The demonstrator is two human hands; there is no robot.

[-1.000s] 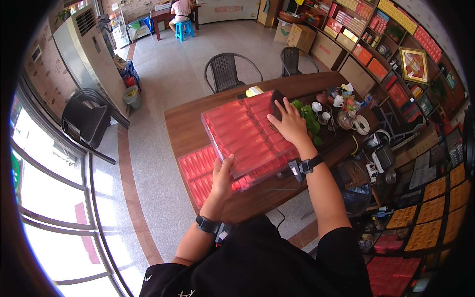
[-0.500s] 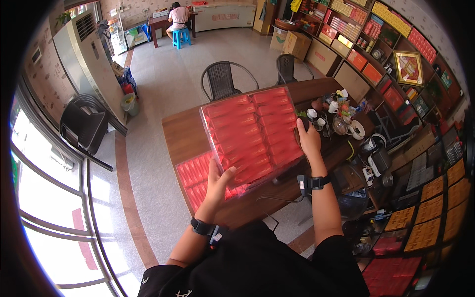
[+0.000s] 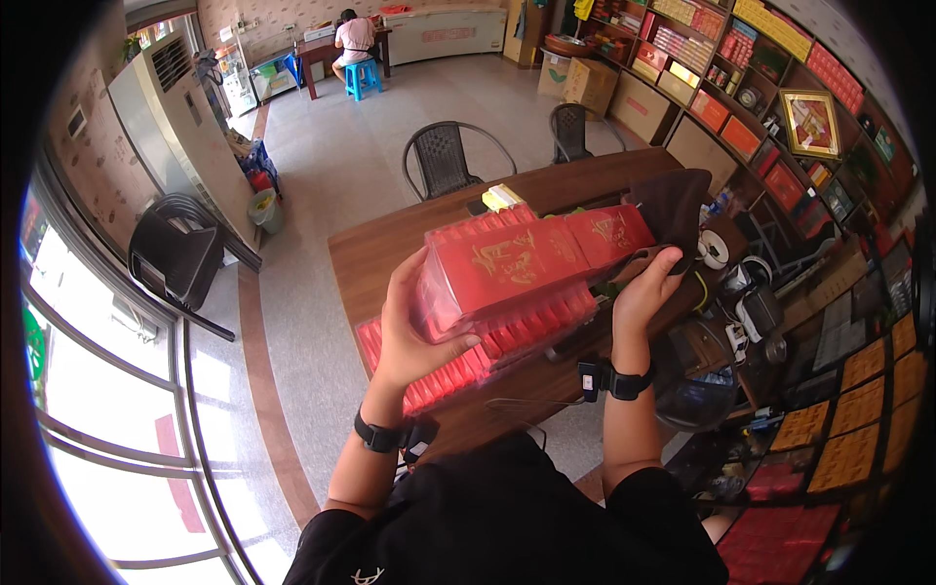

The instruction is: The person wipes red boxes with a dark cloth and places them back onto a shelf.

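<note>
Over the table, my left hand (image 3: 405, 327) grips the left end of a pair of red boxes (image 3: 507, 265) with gold lettering, its thumb along the near side. The pair looks wrapped in clear plastic. Under it lies a clear tray of red packets (image 3: 546, 317), and a second tray of red packets (image 3: 439, 385) shows nearer the table's left corner. My right hand (image 3: 643, 292), palm up, has its fingers curled at the lower edge of a dark brown, cloth-like piece (image 3: 673, 210) by the boxes' right end. What that piece is, I cannot make out.
A yellow-and-white packet (image 3: 502, 198) lies on the wooden table (image 3: 366, 258) behind the boxes. Black woven chairs (image 3: 444, 161) stand beyond the far edge. Shelves of boxes (image 3: 721, 68) line the right wall. A person (image 3: 354, 44) sits far back on a blue stool.
The tray of red packets, held up in both hands before, now lies lower on the table. My left hand now holds the red boxes. The dark brown piece has appeared by my right hand.
</note>
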